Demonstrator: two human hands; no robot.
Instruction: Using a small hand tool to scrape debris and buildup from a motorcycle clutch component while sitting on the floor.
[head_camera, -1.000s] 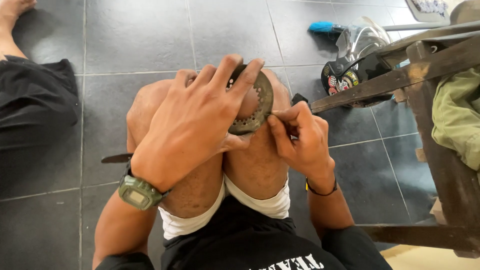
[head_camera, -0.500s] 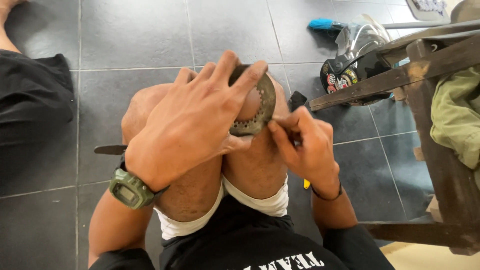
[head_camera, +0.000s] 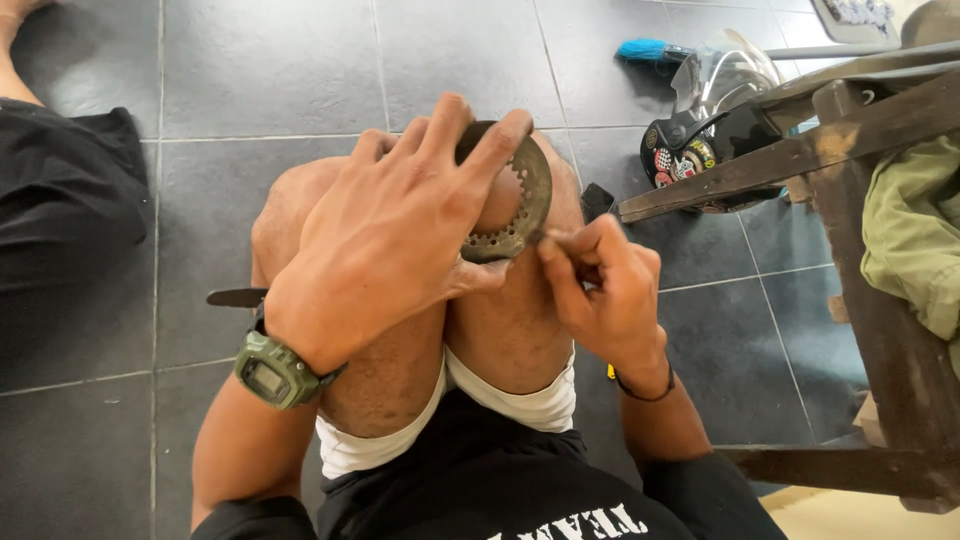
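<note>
Head view showed us seated on the grey tiled floor (head_camera: 280, 60), knees drawn up. Our left hand (head_camera: 385, 235) gripped a toothed metal ring (head_camera: 525, 205), fingers curled over its top edge, holding it against our right knee. Our right hand (head_camera: 600, 285) was pinched shut at the ring's lower rim; whatever it pinched was too small to tell. A helmet (head_camera: 700, 120) lay beside a wooden frame (head_camera: 800, 150).
</note>
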